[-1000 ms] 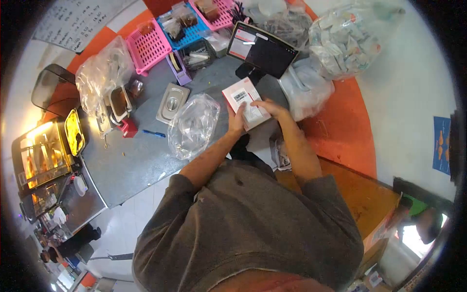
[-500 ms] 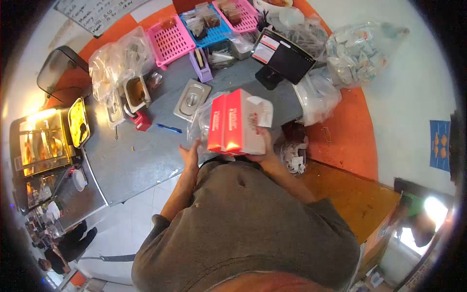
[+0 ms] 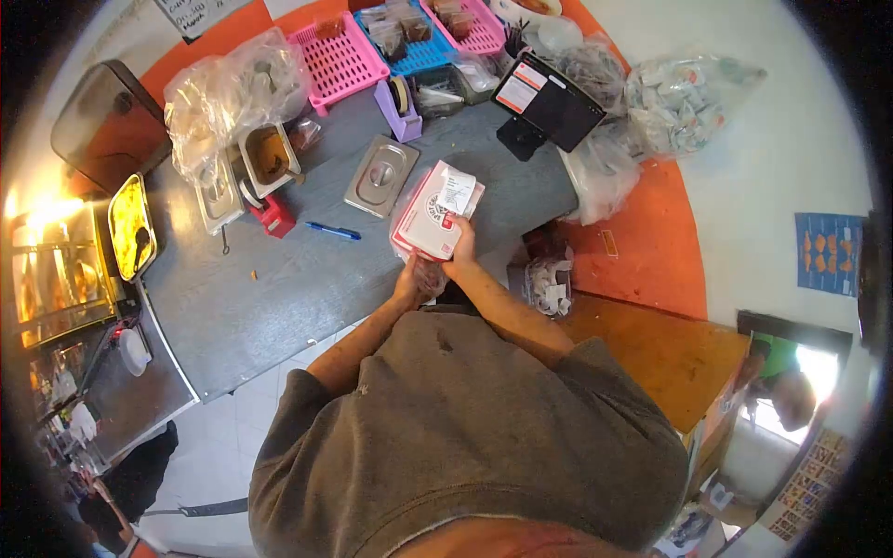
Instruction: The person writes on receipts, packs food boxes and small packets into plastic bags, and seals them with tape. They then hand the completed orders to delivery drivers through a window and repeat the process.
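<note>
My right grip (image 3: 462,245) holds a rectangular red-and-white cardboard box (image 3: 429,223); my left grip (image 3: 408,285) closes on crinkled clear plastic (image 3: 429,275).

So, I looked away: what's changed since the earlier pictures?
The box has turned, and the clear bag, once spread left of it, is now bunched at its near end in the left hand, free a moment ago. The right hand still holds the box; the metal lid and blue pen stayed put.
</note>
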The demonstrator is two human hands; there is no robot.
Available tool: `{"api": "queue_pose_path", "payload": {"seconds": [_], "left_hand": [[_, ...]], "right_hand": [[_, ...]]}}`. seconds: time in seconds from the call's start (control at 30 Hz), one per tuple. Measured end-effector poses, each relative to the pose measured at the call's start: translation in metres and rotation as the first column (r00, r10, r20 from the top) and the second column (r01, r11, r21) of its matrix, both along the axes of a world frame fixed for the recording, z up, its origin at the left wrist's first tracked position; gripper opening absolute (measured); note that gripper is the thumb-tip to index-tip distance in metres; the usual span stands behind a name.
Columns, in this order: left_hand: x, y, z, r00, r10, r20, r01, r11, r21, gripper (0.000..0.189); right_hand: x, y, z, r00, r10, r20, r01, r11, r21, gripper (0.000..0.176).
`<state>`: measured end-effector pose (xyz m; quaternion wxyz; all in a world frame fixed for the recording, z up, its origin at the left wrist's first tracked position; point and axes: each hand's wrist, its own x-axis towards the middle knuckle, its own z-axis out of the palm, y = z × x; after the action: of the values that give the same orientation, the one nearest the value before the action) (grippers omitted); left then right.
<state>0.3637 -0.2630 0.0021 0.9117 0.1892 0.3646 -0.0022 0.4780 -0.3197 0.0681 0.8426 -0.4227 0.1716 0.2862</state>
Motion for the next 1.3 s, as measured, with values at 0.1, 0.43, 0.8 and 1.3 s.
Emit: {"api": "queue_pose_path", "payload": {"seconds": [0.1, 0.43, 0.8, 1.3], "left_hand": [[-0.009, 0.008, 0.011, 0.998, -0.048, 0.052, 0.044, 0.996, 0.08, 0.038], [-0.008, 0.031, 0.09, 0.991, 0.127, -0.04, -0.115, 0.969, 0.22, 0.041], [-0.02, 0.011, 0.122, 0.978, 0.182, -0.1, -0.116, 0.879, 0.462, 0.028], [-0.009, 0.047, 0.237, 0.981, 0.195, -0.016, -0.068, 0.418, 0.906, 0.016]], "right_hand": [[0.007, -0.011, -0.004, 0.972, 0.192, -0.133, -0.198, 0.98, -0.031, 0.052], [0.138, -0.048, 0.005, 0.834, 0.499, 0.236, -0.182, 0.652, -0.736, 0.054], [0.155, -0.029, 0.121, 0.261, 0.779, 0.569, -0.183, 0.619, -0.764, 0.022], [0.1, -0.037, 0.212, 0.43, 0.797, 0.424, -0.666, 0.597, -0.446, 0.02]]}}
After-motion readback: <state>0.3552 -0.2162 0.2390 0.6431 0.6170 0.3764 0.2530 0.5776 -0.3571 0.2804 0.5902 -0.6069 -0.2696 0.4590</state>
